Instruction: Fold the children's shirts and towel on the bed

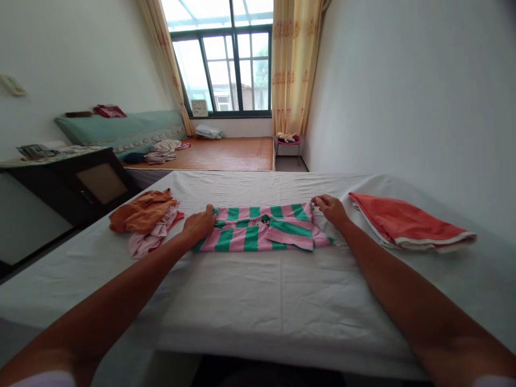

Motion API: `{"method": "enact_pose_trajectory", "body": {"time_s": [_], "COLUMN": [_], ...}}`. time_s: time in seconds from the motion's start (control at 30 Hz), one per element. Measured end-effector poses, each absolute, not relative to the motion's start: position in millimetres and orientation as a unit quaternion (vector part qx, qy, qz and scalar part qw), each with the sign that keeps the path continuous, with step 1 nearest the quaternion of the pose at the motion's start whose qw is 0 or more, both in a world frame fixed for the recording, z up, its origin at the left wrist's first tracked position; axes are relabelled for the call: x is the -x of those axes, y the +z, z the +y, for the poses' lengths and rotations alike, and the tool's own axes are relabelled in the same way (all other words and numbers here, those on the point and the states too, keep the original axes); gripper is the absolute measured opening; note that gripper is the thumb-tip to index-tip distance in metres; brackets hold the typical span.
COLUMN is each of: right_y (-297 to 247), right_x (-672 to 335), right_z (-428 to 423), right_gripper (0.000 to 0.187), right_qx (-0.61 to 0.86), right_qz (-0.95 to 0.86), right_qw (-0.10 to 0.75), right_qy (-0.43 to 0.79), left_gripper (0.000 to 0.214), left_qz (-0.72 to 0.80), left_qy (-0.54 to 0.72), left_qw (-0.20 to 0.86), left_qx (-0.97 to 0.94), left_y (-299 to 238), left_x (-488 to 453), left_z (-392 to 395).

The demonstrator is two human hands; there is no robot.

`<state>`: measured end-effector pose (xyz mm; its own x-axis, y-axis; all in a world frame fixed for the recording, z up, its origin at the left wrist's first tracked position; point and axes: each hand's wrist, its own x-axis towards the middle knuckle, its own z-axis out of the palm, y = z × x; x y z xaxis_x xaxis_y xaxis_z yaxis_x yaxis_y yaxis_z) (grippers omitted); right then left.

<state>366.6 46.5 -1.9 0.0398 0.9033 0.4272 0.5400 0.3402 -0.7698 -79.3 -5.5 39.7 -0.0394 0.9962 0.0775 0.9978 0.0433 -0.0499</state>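
Observation:
A pink and green striped garment (262,228) lies partly folded on a table covered with a white sheet (258,301). My left hand (200,223) grips the garment's left end, fingers curled over the cloth. At the garment's far right corner, my right hand (329,208) pinches the fabric. Both arms reach forward across the sheet.
A heap of orange and pink clothes (145,220) sits left of the garment. A folded orange-red cloth with a white edge (407,223) lies at the right. Beyond are a dark cabinet (76,185), a bed with a woven mat (217,153), a small stool (287,141) and a window.

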Motion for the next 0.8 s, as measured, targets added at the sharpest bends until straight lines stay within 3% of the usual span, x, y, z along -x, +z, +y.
{"method": "enact_pose_trajectory", "body": {"time_s": [0.13, 0.23, 0.43, 0.7, 0.8], "right_y": [-5.3, -1.9, -4.6, -7.5, 6.7], "right_x": [-375.5, -376.0, -382.2, -392.6, -389.3], "right_z": [54.8, 54.2, 52.7, 58.3, 55.1], "right_gripper": [0.030, 0.030, 0.029, 0.031, 0.032], "right_qx": [0.549, 0.548, 0.554, 0.568, 0.582], "right_qz": [-0.611, -0.579, -0.560, -0.514, -0.521], "right_qw": [0.520, 0.543, 0.544, 0.559, 0.575], "right_qy": [0.234, 0.263, 0.288, 0.319, 0.243], "left_gripper": [0.047, 0.052, 0.044, 0.062, 0.055], "left_qz": [-0.683, -0.595, -0.486, -0.452, -0.444], "left_qy": [-0.149, -0.270, -0.306, -0.289, -0.367], "left_qw": [-0.017, -0.126, -0.409, -0.563, -0.508], "left_qx": [0.715, 0.746, 0.709, 0.629, 0.640], "left_y": [63.5, 85.3, 94.1, 80.5, 76.8], "left_x": [67.4, 24.3, -103.8, -166.1, -141.8], "left_z": [14.9, 29.0, 38.7, 30.9, 36.5]}}
